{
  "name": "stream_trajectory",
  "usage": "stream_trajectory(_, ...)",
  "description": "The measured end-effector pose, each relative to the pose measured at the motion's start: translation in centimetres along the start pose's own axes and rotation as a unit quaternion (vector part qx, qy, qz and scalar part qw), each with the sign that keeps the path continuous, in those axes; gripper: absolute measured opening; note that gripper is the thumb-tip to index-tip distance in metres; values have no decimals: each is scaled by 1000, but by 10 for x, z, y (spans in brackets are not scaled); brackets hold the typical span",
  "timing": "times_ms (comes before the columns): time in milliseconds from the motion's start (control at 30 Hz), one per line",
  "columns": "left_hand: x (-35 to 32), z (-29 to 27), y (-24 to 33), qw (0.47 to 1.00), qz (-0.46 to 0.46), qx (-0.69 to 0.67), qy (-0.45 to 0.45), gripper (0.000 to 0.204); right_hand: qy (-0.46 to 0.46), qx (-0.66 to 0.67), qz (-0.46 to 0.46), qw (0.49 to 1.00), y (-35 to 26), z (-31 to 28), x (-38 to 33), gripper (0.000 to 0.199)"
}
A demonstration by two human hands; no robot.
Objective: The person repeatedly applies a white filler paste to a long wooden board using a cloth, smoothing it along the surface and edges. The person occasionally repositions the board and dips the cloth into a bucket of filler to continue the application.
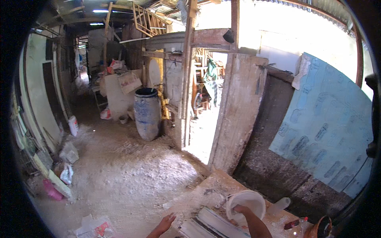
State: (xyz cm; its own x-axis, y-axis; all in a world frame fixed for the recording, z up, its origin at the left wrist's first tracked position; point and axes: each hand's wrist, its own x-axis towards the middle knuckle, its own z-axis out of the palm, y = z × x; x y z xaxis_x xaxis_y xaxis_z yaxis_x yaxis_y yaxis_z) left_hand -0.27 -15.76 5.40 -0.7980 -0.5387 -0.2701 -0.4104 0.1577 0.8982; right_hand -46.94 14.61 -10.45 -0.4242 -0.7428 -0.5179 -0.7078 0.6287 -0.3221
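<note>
My right hand (pixel 239 209) gripped the white bowl (pixel 246 204) by its rim; my left hand (pixel 167 221) lay open at the worktop (pixel 206 190) edge, forearms cut off below.

Dim shed interior, blown-out daylight thru doorway (pixel 204 131) & top right, fisheye bend, black rim

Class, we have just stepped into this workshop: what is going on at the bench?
A person stands at a dusty wooden bench in a cluttered shed. The right hand reaches into a white bowl on the bench; what it grips there cannot be seen. The left hand is open, fingers spread, at the bench's near edge beside long white ribbed strips. A plastic bottle lies behind the bowl. White powder covers the floor, and a blue barrel stands farther back.
</note>
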Motion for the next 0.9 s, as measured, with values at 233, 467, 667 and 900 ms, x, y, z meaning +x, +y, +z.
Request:
stream_trajectory(233, 139, 111, 114, 973, 101, -64, -196, 75, 27, -271, -28, 962, 9, -11, -94, 35)
stream_trajectory(467, 282, 259, 89, 970, 37, -42, -236, 87, 114, -188, 60, 974, 50, 4, -132, 25)
stream_trajectory(667, 324, 285, 73, 961, 76, -89, -252, 71, 40, -36, 58, 997, -15, 30, -122, 26)
stream_trajectory(900, 182, 240, 194, 947, 48, 22, -318, 72, 208, 278, 75, 935, -89, 14, -79, 31)
